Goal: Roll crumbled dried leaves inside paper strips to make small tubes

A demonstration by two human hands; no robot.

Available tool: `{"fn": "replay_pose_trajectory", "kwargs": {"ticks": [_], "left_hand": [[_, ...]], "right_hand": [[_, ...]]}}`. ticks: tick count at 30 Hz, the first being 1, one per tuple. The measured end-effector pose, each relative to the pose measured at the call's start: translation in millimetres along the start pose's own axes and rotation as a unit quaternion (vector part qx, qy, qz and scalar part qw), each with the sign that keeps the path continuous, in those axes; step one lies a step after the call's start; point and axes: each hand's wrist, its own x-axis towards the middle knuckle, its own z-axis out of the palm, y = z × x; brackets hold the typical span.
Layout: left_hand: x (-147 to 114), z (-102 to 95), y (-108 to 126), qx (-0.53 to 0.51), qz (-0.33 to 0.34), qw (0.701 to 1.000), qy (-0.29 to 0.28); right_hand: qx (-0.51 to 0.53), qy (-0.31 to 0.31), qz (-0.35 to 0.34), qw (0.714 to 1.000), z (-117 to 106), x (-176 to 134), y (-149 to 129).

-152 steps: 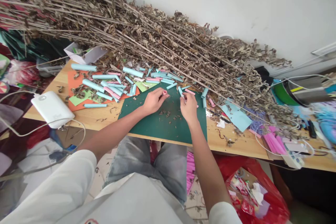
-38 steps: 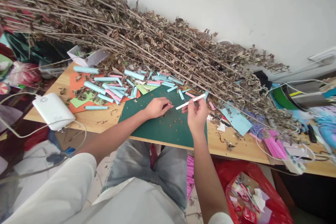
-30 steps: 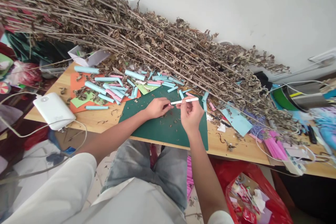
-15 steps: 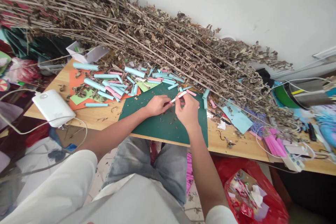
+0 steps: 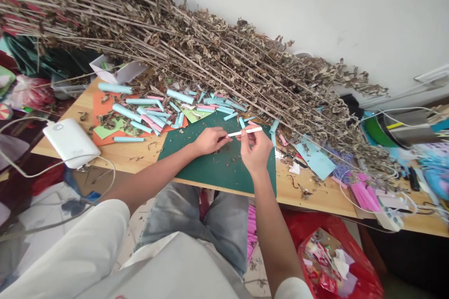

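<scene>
Over the green cutting mat (image 5: pixel 210 168), the right hand (image 5: pixel 257 149) pinches a thin white stick (image 5: pixel 244 131) held almost level. The left hand (image 5: pixel 209 140) meets the stick's left end with its fingertips. Blue and pink paper rolls (image 5: pixel 154 112) lie scattered beyond, beside a heap of dried leafy stalks (image 5: pixel 210 56).

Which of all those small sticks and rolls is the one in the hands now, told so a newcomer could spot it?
Find the dark green cutting mat at the near edge of the wooden table. Above its far half, the right hand pinches a thin white stick, its other end at the left hand. Unlike the light blue and pink paper rolls lying behind, it is white, slimmer and held off the mat.
</scene>
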Motion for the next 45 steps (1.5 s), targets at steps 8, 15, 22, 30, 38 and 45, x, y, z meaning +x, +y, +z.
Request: {"fn": "replay_pose_trajectory", "kwargs": {"ticks": [8, 15, 22, 30, 38, 45], "left_hand": [[0.0, 0.2, -0.5, -0.012, 0.001, 1.000, 0.006], [0.1, 0.3, -1.3, -0.010, -0.005, 1.000, 0.003], [-0.3, 0.2, -2.7, -0.015, 0.002, 1.000, 0.000], [-0.2, 2.8, -3.5, -0.029, 0.002, 1.000, 0.011], [-0.3, 2.0, -3.6, -0.022, 0.001, 1.000, 0.010], [0.5, 0.2, -1.2, -0.024, 0.001, 1.000, 0.003]], "right_hand": [[0.006, -0.001, -0.004, 1.000, -3.2, -0.9, 2.7], [-0.003, -0.012, -0.010, 1.000, -1.5, -0.2, 1.3], [-0.030, -0.018, -0.042, 0.998, -2.9, 1.9, 2.0], [-0.034, 0.038, -0.013, 0.999, -7.3, -2.1, 3.8], [-0.006, 0.007, -0.018, 1.000, -2.6, -2.1, 2.6], [-0.035, -0.020, -0.035, 0.999, 1.6, -2.6, 6.1]]}}
